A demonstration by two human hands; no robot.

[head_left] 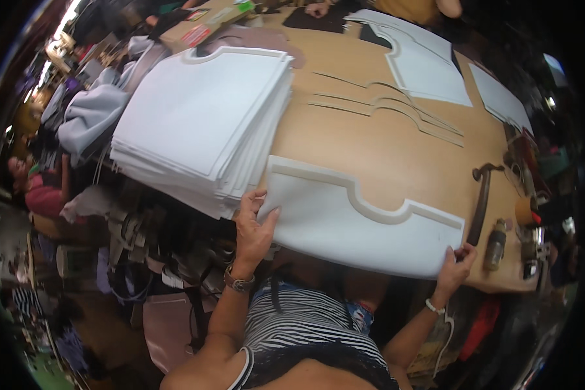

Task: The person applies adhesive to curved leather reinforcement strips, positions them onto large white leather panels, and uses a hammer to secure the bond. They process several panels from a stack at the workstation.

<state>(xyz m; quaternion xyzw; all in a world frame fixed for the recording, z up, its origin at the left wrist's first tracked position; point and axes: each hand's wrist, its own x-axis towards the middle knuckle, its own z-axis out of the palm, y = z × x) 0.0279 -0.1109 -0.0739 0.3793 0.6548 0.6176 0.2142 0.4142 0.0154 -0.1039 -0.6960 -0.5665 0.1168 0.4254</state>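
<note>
A white sheet panel point(364, 234) with a raised beige strip along its notched far edge lies across the table's near side, its near part hanging past the table edge. My left hand point(253, 227) is closed on its left edge, thumb on top. At the opposite end, my right hand point(456, 270) pinches the right corner between thumb and fingers. Left of the panel rises a thick stack of similar white panels point(195, 117), the top one edged with a strip. Several thin curved strips point(390, 107) lie on the table beyond the held panel.
A dark-handled hammer point(481, 205) and a small bottle point(495, 246) are on the right of the brown table point(305, 140). More white panels point(429, 71) lie at the far right. A cardboard box point(205, 26) sits behind the stack. Across the table, another person's hand point(316, 10) shows.
</note>
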